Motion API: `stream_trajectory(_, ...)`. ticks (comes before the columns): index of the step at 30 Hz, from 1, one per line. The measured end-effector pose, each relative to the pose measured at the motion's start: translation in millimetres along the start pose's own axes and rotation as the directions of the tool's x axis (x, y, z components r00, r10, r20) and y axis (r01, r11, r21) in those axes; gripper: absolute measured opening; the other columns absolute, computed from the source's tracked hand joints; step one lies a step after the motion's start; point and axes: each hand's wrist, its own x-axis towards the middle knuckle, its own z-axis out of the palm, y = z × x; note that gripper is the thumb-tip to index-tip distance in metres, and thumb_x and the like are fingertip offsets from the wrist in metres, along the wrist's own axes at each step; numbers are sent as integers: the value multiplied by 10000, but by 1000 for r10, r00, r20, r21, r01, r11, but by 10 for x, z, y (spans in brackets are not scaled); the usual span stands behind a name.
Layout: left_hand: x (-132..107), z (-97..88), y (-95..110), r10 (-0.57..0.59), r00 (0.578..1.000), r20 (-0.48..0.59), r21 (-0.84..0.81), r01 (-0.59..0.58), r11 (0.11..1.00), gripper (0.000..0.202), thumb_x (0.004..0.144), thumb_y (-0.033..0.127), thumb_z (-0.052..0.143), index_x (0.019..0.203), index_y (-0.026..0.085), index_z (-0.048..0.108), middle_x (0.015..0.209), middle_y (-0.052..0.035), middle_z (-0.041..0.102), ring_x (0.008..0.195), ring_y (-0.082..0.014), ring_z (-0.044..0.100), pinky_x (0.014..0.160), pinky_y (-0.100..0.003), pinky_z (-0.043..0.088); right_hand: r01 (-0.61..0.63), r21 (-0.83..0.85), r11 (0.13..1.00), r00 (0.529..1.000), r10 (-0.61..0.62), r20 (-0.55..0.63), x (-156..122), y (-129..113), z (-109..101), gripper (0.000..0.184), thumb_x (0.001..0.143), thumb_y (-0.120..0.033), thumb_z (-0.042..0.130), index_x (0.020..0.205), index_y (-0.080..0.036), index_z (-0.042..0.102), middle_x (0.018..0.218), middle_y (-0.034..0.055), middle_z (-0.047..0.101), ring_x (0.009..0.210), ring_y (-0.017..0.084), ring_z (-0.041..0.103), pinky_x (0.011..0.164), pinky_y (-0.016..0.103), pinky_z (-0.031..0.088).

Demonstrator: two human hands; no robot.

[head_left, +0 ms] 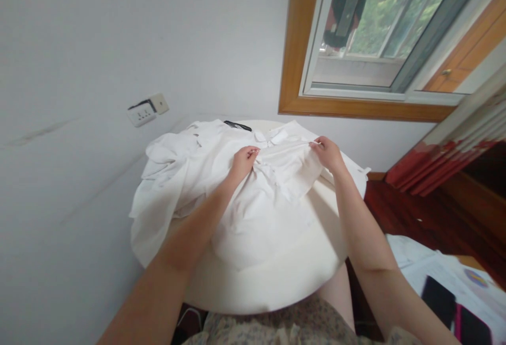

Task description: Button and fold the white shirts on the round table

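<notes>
A white garment [272, 192] lies bunched and spread over a round cream table [245, 295]. My left hand [244, 161] pinches its cloth near the middle of the table. Farther right, my right hand [327, 151] pinches the same fabric by its edge. Between both hands the edge is drawn nearly straight, and folds hang down toward me. More white cloth [177, 160] is heaped at the left, draping over the table's side; I cannot tell whether it is the same piece. A black strap-like item [237, 125] lies at the far edge of the table.
Behind the table is a white wall with a socket [142, 114] and a wood-framed window [302, 45]. A red and white curtain [419, 160] hangs at the right. Lower right, dark phone-like objects [438, 297] rest on papers [419, 266].
</notes>
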Motion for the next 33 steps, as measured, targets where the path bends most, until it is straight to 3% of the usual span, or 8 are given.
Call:
stream_trajectory(5,35,54,-110,104,984,144,311,-145,939,258,910,263,451,988,170,678,950,-82,674,926,-204,613,889,-331,475,-43,-311,949,998,25,-59,-69,-182,16,347,896,-491,487,1012,-227,682,1022,104,701,942,252,626,753,314,430)
stream_trajectory(10,-173,105,-146,5,969,248,460,-123,879,335,951,221,354,1155,163,613,1071,-103,674,1020,-208,610,936,-346,463,-94,-423,901,975,169,142,-392,-118,19,482,895,-581,469,1063,-165,647,977,161,704,947,266,645,739,313,441)
stream_trajectory(14,-504,-100,230,50,951,305,519,-210,829,473,965,315,367,1394,120,414,1217,-159,611,1113,-232,576,975,-383,444,-67,-444,894,946,199,257,-559,24,57,514,880,-578,497,1063,-121,645,1052,203,686,983,281,643,729,306,443)
stream_trajectory(18,-1087,-333,740,101,900,424,533,-338,776,542,940,509,393,1387,207,442,1416,-139,472,1273,-275,461,1055,-426,373,-52,-401,914,939,182,292,-571,53,111,403,909,-457,485,948,-105,678,998,211,698,957,280,650,717,297,438)
stream_trajectory(21,-1492,-352,868,8,873,488,551,-315,773,771,835,666,480,1453,224,348,1495,-160,373,1331,-336,396,1069,-483,342,-102,-243,965,954,165,252,-561,32,100,380,891,-445,481,848,-117,668,904,180,708,868,264,652,672,291,441)
stream_trajectory(25,-1668,-274,696,-74,866,494,588,-270,762,899,791,674,537,1500,208,237,1566,-181,228,1409,-395,259,1097,-568,258,-223,244,944,968,183,173,-585,-7,37,357,833,-485,508,853,-149,628,821,100,699,731,212,630,583,270,462)
stream_trajectory(29,-1537,-246,476,36,870,491,538,-336,773,769,855,609,487,1463,176,304,1563,-174,242,1411,-366,266,1117,-530,256,-339,678,652,940,209,269,-607,-113,10,325,762,-497,593,848,-184,601,797,52,690,681,186,623,534,263,482)
stream_trajectory(33,-1332,-198,320,138,887,441,499,-370,784,768,828,596,548,1420,149,349,1531,-208,293,1403,-356,284,1115,-508,269,-297,881,368,954,160,255,-641,-250,112,330,754,-521,623,898,-226,583,895,44,703,833,197,654,624,280,542)
